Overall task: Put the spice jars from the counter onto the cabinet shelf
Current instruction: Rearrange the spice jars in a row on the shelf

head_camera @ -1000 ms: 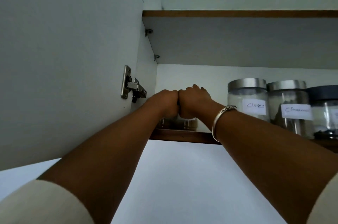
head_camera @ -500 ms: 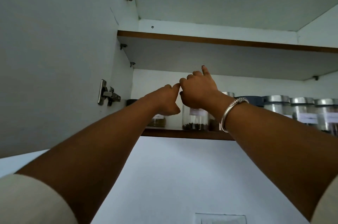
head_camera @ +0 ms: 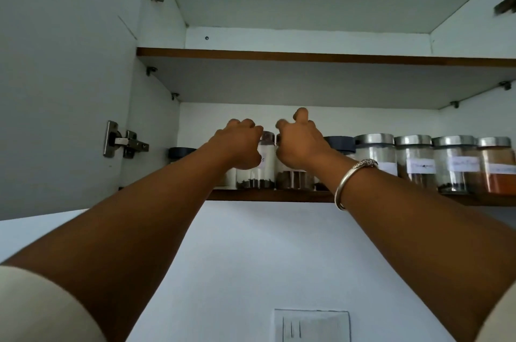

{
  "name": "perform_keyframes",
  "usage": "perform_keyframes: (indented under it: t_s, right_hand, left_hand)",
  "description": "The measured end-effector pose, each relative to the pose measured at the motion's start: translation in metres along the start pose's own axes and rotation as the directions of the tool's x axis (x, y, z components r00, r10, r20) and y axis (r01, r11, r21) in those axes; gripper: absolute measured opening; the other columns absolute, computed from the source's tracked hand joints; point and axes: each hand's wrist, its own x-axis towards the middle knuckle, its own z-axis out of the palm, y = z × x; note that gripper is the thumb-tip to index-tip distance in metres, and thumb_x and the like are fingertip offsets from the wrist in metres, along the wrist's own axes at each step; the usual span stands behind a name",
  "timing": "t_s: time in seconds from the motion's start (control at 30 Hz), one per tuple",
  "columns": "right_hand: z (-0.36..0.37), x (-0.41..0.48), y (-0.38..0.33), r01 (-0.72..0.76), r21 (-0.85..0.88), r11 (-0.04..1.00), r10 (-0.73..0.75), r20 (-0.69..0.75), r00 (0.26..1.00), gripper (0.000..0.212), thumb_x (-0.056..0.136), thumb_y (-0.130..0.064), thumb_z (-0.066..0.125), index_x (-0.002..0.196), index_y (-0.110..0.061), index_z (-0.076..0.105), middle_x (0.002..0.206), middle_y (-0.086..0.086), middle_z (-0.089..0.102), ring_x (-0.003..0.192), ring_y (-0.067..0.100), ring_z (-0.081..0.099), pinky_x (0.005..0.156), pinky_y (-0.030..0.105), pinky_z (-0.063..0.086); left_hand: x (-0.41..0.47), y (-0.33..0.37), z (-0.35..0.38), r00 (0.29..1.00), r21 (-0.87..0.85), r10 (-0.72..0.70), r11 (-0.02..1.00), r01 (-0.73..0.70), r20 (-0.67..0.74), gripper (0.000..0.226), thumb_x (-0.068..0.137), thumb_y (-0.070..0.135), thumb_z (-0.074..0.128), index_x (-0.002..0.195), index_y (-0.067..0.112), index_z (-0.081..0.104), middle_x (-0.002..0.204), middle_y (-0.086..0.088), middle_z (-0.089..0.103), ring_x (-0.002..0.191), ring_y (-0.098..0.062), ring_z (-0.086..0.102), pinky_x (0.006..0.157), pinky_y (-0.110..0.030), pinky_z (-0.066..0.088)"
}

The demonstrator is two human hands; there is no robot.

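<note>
you are reaching both hands up to the cabinet shelf. the left jar and the right jar are standing upright, side by side at its front edge, directly behind your knuckles. your left hand is sitting beside the left jar's lid, and your right hand is covering the right jar's top. both hands' fingers are curling, but they are hiding any contact, so i cannot tell whether either is gripping.

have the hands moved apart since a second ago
Yes. They touched then; now left hand sits toward the hinge, right hand toward the silver-lidded jars, with two jars on the shelf showing between them.
</note>
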Motion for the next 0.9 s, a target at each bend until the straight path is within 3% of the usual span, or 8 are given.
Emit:
perform_keyframes:
  t_s: [0.07,0.17,0.3,0.5,0.7,0.83,0.9]
  right_hand:
    - [-0.001,0.003,0.002,-0.041,0.01,0.999,0.041,-0.016,0.999,0.045,0.086,-0.014,0.059,0.128,-0.008,0.045,0.133,0.021,0.034,0.112,0.035,0.046,0.085,0.035,0.044]
    - [-0.001,0.009,0.007,-0.066,-0.03,0.997,0.066,0.01,0.998,0.028,0.086,-0.01,0.057,0.113,-0.004,0.056,0.123,0.02,0.045,0.113,0.034,0.045,0.084,0.034,0.042]
    - [-0.004,0.023,0.015,-0.062,-0.015,0.998,0.062,0.036,0.997,0.024,0.086,-0.009,0.055,0.109,-0.004,0.062,0.12,0.017,0.051,0.108,0.032,0.051,0.081,0.032,0.043]
    - [0.003,0.033,0.017,0.014,-0.076,0.997,-0.007,0.094,0.996,0.03,0.083,-0.004,0.054,0.111,-0.007,0.063,0.116,0.016,0.056,0.107,0.028,0.053,0.076,0.03,0.041]
    - [0.02,0.043,0.012,0.068,-0.173,0.982,-0.045,0.136,0.99,0.019,0.085,-0.006,0.054,0.102,-0.003,0.06,0.092,0.01,0.048,0.083,0.021,0.045,0.07,0.027,0.038]
    - [0.038,0.054,0.009,0.087,-0.21,0.974,-0.05,0.176,0.983,0.021,0.085,-0.008,0.055,0.105,-0.004,0.058,0.103,0.012,0.05,0.093,0.025,0.051,0.073,0.029,0.038]
    - [0.046,0.063,0.009,0.069,-0.224,0.972,-0.026,0.19,0.981,0.008,0.085,-0.009,0.055,0.092,-0.005,0.056,0.087,0.007,0.048,0.082,0.022,0.05,0.071,0.029,0.039]
  left_hand:
    - [0.0,0.005,0.0,1.0,-0.068,-0.004,0.998,0.003,-0.014,0.057,0.084,0.018,0.061,0.136,0.012,0.039,0.135,-0.01,0.046,0.119,-0.028,0.046,0.092,-0.034,0.041]
    - [0.002,0.008,-0.003,0.998,-0.049,0.004,0.999,-0.006,-0.059,0.045,0.084,0.007,0.057,0.128,0.01,0.047,0.12,-0.012,0.053,0.105,-0.026,0.053,0.08,-0.029,0.041]
    - [0.008,0.006,-0.009,0.997,0.01,0.031,0.999,-0.03,-0.074,0.039,0.085,0.002,0.052,0.123,0.012,0.057,0.111,-0.012,0.06,0.1,-0.026,0.055,0.081,-0.032,0.045]
    - [0.02,0.0,-0.005,0.998,-0.071,-0.014,0.997,0.01,-0.067,0.042,0.089,-0.001,0.049,0.128,0.012,0.055,0.124,-0.01,0.061,0.109,-0.025,0.057,0.092,-0.03,0.043]
    - [0.034,-0.007,0.013,0.999,-0.089,-0.044,0.995,0.042,-0.028,0.046,0.088,-0.004,0.049,0.131,0.011,0.052,0.129,-0.01,0.058,0.115,-0.025,0.054,0.095,-0.03,0.041]
    - [0.044,-0.013,0.029,0.998,-0.061,-0.055,0.997,0.055,0.005,0.048,0.088,-0.003,0.048,0.133,0.013,0.05,0.13,-0.01,0.057,0.116,-0.026,0.052,0.096,-0.03,0.041]
    - [0.051,-0.017,0.037,0.998,-0.034,-0.059,0.998,0.06,0.022,0.05,0.087,-0.004,0.047,0.134,0.014,0.049,0.131,-0.009,0.056,0.117,-0.026,0.051,0.096,-0.031,0.041]
